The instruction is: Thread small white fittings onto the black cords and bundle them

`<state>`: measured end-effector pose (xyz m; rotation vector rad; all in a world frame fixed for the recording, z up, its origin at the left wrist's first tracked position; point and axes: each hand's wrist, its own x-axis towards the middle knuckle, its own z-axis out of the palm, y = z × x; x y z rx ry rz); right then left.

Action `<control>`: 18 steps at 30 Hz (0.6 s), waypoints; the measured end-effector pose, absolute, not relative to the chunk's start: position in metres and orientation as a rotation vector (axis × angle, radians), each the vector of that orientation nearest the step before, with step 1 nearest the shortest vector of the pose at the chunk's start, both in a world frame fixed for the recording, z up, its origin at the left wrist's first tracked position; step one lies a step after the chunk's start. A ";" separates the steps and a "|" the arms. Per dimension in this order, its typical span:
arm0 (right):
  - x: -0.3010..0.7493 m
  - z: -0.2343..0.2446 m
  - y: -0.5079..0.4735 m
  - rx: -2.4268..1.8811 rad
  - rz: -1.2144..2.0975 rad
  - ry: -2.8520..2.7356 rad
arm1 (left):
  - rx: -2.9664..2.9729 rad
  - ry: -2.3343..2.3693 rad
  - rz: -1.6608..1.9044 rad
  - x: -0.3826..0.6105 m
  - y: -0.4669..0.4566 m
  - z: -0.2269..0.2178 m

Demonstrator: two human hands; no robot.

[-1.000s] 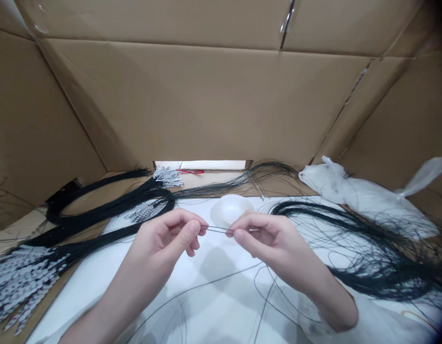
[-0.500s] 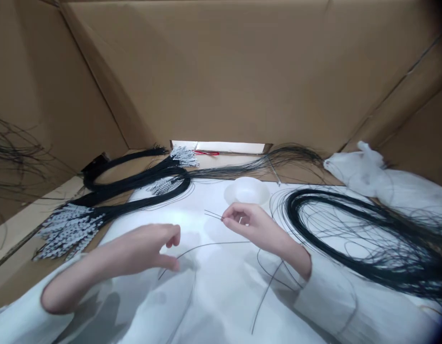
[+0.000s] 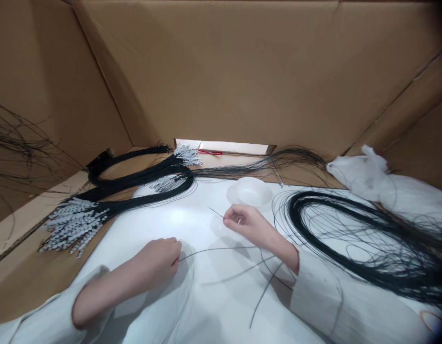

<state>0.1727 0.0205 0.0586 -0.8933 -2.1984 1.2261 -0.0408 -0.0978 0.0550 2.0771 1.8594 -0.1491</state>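
Note:
My right hand is closed in a pinch on a thin black wire, whose short end sticks out up and left past the fingertips. My left hand, lower on the white surface, is closed around the end of another stretch of dark wire. That wire curves rightward and passes under my right wrist. More loose wire ends hang below my right forearm. Behind my right hand stands a white bowl.
Black wire bundles with white beaded-looking ends lie at left. A large coil of black wire lies at right, near a white plastic bag. Cardboard walls enclose the space, with a slot at the back.
My left hand has closed from an open reach and now holds the wire's end. At my right fingertips, one wire end shows where two showed before.

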 end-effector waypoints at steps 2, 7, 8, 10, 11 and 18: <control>0.173 0.061 0.021 -0.899 1.239 -2.189 | 2.051 1.890 -0.119 -0.039 -0.098 0.053; 0.181 0.078 0.025 -0.879 1.313 -2.132 | 1.854 1.801 0.150 -0.041 -0.083 0.064; 0.183 0.082 0.026 -0.872 1.331 -2.118 | 1.724 1.700 0.285 -0.042 -0.078 0.068; 0.186 0.090 0.027 -0.852 1.357 -2.101 | 1.442 1.466 0.571 -0.041 -0.067 0.078; 0.188 0.093 0.027 -0.839 1.361 -2.100 | 1.354 1.374 0.677 -0.039 -0.062 0.083; 0.208 0.099 0.013 -0.824 1.291 -2.282 | 1.097 1.034 0.922 -0.013 -0.049 0.094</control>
